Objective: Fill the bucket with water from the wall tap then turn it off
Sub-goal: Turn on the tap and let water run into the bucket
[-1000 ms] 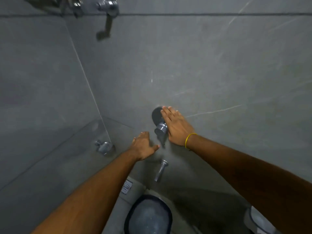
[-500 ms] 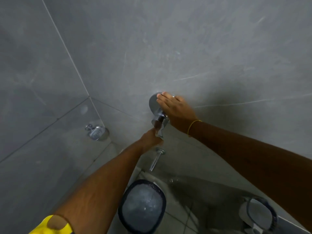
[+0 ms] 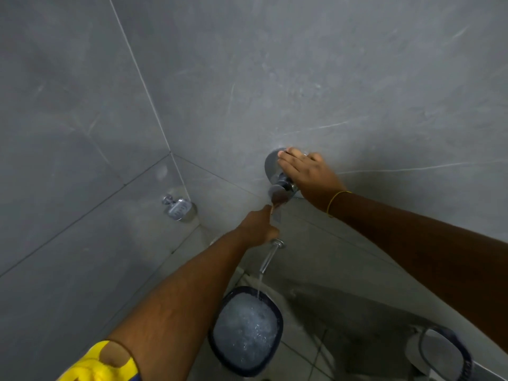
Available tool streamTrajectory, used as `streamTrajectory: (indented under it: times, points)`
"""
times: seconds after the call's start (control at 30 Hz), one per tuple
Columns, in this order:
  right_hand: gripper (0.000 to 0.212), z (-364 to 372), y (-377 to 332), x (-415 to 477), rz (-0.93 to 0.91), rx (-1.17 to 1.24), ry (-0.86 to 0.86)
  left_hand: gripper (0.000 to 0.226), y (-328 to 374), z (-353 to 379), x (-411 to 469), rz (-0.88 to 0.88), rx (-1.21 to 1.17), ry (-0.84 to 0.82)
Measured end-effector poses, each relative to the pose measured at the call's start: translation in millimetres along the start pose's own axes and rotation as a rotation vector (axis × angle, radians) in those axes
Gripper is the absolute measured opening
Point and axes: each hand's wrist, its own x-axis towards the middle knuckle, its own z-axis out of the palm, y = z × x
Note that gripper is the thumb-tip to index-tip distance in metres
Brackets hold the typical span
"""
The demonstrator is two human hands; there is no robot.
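The right hand (image 3: 308, 174) rests open over the tap control (image 3: 277, 180), the left hand (image 3: 258, 229) pinches its lever (image 3: 277, 199), while below them the spout (image 3: 268, 257) pours into the bucket (image 3: 220, 312), placed there to catch the water.

No legible text, label, brand, number or sign observed on the tap (image 3: 281, 185), bucket (image 3: 220, 345), wall (image 3: 302, 64) or sleeve (image 3: 93, 365).

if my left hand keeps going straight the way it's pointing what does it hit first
Probably the tap lever: the left hand points up toward it, fingertip nearly touching. Beyond that is the wall. Depth is hard to judge here.
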Motion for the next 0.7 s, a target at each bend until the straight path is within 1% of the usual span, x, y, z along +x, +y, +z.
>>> streamTrajectory:
  times: [0.13,0.23,0.3,0.4,0.53,0.7]
  points:
    - [0.046,-2,0,0,0.004,-0.006,0.005,0.062,-8,-5,-8,0.005,0.042,0.060]
    - [0.044,-3,2,1,0.006,-0.029,-0.020,0.072,-9,-5,-11,0.047,0.096,0.105]
    - [0.043,-4,2,1,0.007,-0.028,-0.027,0.074,-8,-3,-12,0.072,0.110,0.128]
    - [0.041,-5,1,2,0.007,-0.046,-0.024,0.082,-8,2,-13,0.092,0.124,0.137]
    - [0.036,-5,2,3,0.000,-0.072,-0.031,0.094,-14,10,-17,0.117,0.207,0.137]
    - [0.030,-7,4,4,-0.027,-0.113,-0.031,0.094,-17,13,-18,0.148,0.244,0.166]
